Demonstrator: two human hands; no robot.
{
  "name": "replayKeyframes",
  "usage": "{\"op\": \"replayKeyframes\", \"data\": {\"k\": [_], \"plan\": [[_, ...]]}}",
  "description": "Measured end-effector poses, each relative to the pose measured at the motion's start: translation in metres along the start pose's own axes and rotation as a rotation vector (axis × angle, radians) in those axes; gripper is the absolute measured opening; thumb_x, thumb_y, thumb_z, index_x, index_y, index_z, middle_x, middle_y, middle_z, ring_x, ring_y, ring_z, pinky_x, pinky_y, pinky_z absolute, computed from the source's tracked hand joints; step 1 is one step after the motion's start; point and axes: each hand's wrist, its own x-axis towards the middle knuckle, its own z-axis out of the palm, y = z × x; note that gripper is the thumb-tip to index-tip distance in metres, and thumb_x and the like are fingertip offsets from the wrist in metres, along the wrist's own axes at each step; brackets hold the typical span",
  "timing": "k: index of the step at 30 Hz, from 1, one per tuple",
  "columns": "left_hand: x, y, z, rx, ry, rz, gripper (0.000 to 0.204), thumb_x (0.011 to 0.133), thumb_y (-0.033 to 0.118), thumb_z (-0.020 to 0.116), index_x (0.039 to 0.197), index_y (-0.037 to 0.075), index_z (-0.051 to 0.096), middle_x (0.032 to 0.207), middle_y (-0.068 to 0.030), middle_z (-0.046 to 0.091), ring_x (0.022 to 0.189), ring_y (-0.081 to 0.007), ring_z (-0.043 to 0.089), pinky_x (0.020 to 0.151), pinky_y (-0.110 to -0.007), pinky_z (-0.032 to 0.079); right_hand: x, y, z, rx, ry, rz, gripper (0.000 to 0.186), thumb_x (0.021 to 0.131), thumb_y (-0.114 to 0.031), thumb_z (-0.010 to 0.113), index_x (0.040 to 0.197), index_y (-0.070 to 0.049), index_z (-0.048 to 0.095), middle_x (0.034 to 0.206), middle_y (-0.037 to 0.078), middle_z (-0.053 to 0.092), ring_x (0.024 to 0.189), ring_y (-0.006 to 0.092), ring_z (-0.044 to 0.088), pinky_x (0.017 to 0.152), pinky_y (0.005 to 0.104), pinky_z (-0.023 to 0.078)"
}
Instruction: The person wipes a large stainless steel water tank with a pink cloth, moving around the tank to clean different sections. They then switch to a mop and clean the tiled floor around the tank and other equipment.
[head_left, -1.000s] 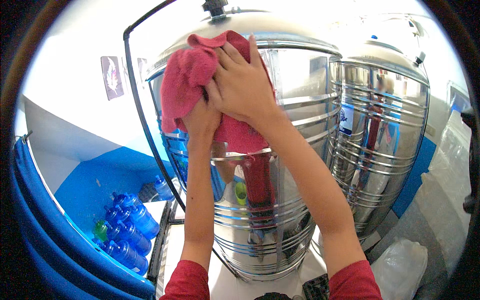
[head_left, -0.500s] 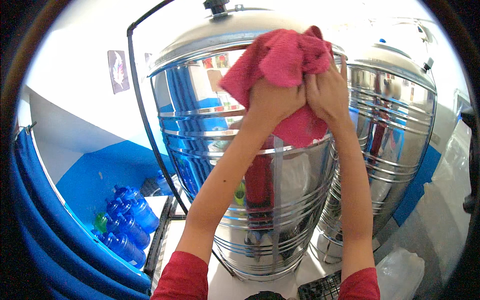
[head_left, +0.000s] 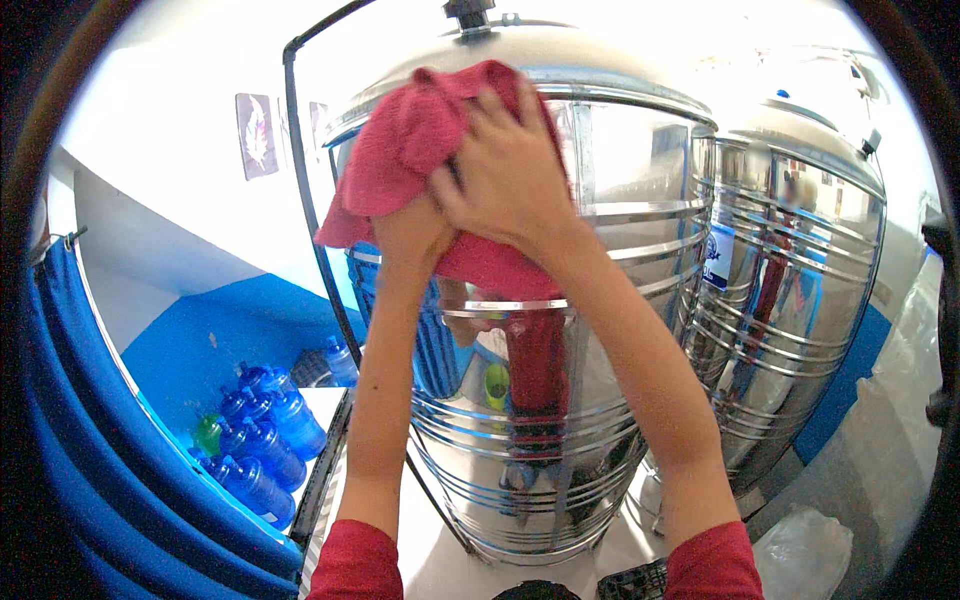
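Right hand (head_left: 512, 180) is splayed over a red cloth (head_left: 395, 155) against the shiny tank (head_left: 600, 385); left hand (head_left: 412, 228) half-buried, can't tell its grip.

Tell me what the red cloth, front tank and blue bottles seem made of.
Red cloth: matte, fuzzy fabric, perhaps terry or microfibre, judging by its soft folds. Front tank: polished metal, likely stainless steel, given mirror-like reflections. Blue bottles: probably glossy plastic, looking translucent where light catches them.

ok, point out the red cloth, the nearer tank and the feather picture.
Red cloth (head_left: 415, 135): head view, its bunched left part.
Nearer tank (head_left: 540, 350): head view, mid front wall.
Feather picture (head_left: 257, 137): head view, its middle.
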Motion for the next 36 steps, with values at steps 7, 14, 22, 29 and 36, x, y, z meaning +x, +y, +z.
{"op": "replayKeyframes", "data": {"k": [7, 14, 22, 29, 36], "plan": [[0.002, -0.036, 0.009, -0.054, 0.018, -0.086, 0.053, 0.09, 0.029, 0.057, 0.137, 0.008, 0.042, 0.136, -0.0187, 0.048, 0.125, -0.0376, 0.045, 0.105, -0.049, 0.031, 0.013, -0.012, 0.007, -0.057, -0.037, -0.053, 0.051, 0.085, -0.039, 0.053, 0.112, 0.004, 0.059, 0.11, 0.019, 0.062, 0.113, 0.0317, 0.055, 0.111, 0.0553, 0.023], [0.022, 0.023, 0.017, -0.109, 0.01, -0.004, 0.051, 0.087, 0.034, 0.059, 0.131, 0.011, 0.052, 0.131, -0.0183, 0.053, 0.123, -0.0376, 0.048, 0.106, -0.047, 0.033, -0.009, 0.042, -0.024, -0.059, 0.107, -0.133, 0.046, 0.081, -0.041, 0.058, 0.096, 0.002, 0.065, 0.097, 0.017, 0.065, 0.103, 0.0311, 0.058, 0.106, 0.053, 0.029], [0.084, 0.124, 0.067, -0.251, 0.004, 0.399, 0.054, 0.071, 0.027, 0.066, 0.121, 0.008, 0.056, 0.117, -0.0164, 0.06, 0.11, -0.035, 0.057, 0.099, -0.045, 0.042, -0.073, 0.143, -0.09, -0.186, -0.005, 0.042, 0.044, 0.09, -0.039, 0.049, 0.119, -0.006, 0.056, 0.103, 0.017, 0.065, 0.107, 0.0322, 0.059, 0.108, 0.0545, 0.028], [0.099, 0.196, 0.131, -0.163, -0.056, 0.477, 0.038, 0.075, 0.027, 0.062, 0.109, 0.01, 0.059, 0.106, -0.0163, 0.063, 0.096, -0.0352, 0.062, 0.088, -0.048, 0.047, -0.113, 0.214, -0.105, -0.129, -0.161, 0.292, 0.037, 0.092, -0.033, 0.045, 0.1, -0.001, 0.061, 0.086, 0.023, 0.065, 0.089, 0.039, 0.063, 0.106, 0.0521, 0.033], [0.11, 0.231, 0.162, 0.072, -0.183, 0.51, 0.027, 0.078, 0.027, 0.058, 0.098, 0.01, 0.062, 0.096, -0.0174, 0.065, 0.086, -0.0337, 0.065, 0.079, -0.047, 0.05, -0.139, 0.25, -0.09, 0.052, 0.047, 0.412, 0.034, 0.094, -0.027, 0.04, 0.1, 0.002, 0.056, 0.091, 0.03, 0.061, 0.091, 0.0465, 0.057, 0.084, 0.0523, 0.043]]}}
